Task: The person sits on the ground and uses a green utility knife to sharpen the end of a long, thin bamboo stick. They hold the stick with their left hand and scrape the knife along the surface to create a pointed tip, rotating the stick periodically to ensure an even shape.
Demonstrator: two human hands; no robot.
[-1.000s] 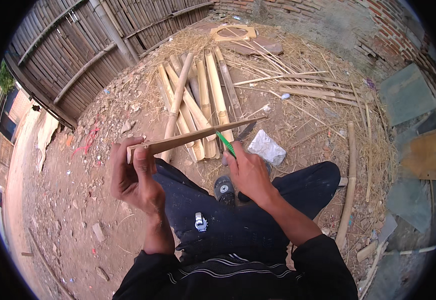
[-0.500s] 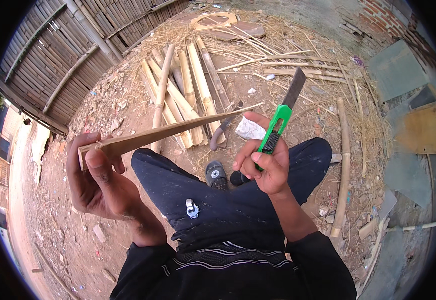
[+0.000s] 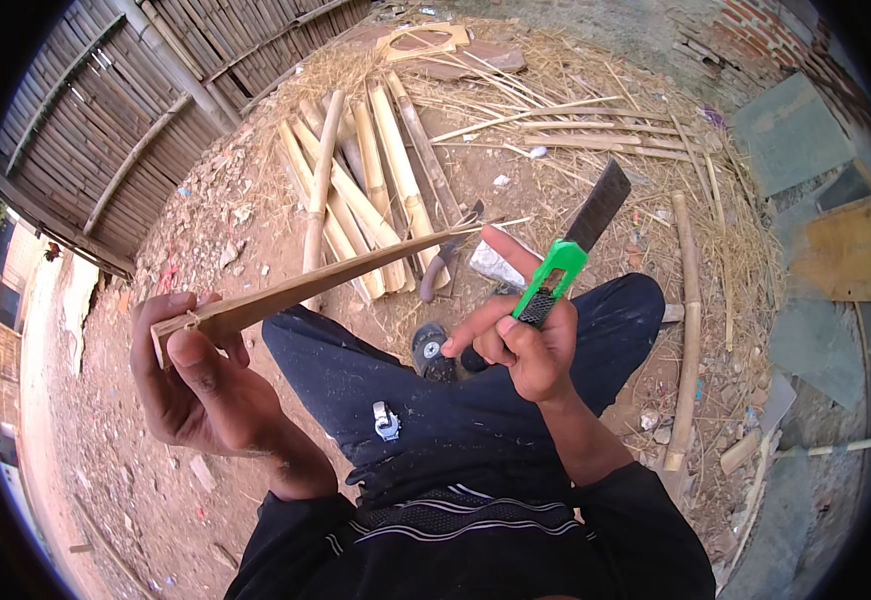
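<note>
My left hand (image 3: 201,380) grips the thick end of a long, tapered bamboo strip (image 3: 326,280) that points up and to the right, its thin tip reaching past my right forefinger. My right hand (image 3: 521,340) holds a utility knife (image 3: 566,250) with a green handle and a dark blade raised up and to the right, clear of the strip. That hand's forefinger is stretched out toward the strip's tip. Both hands hover above my lap in dark trousers (image 3: 456,390).
A bundle of split bamboo poles (image 3: 366,190) lies on the dirt ahead. Thin strips and straw (image 3: 576,130) are scattered at the upper right, a single pole (image 3: 688,320) lies at my right. A bamboo fence (image 3: 126,110) stands left. A curved tool (image 3: 446,262) lies by the poles.
Both hands rose toward the camera. The knife left the strip and now points up and right, with the blade fully showing. The strip stays in my left hand.
</note>
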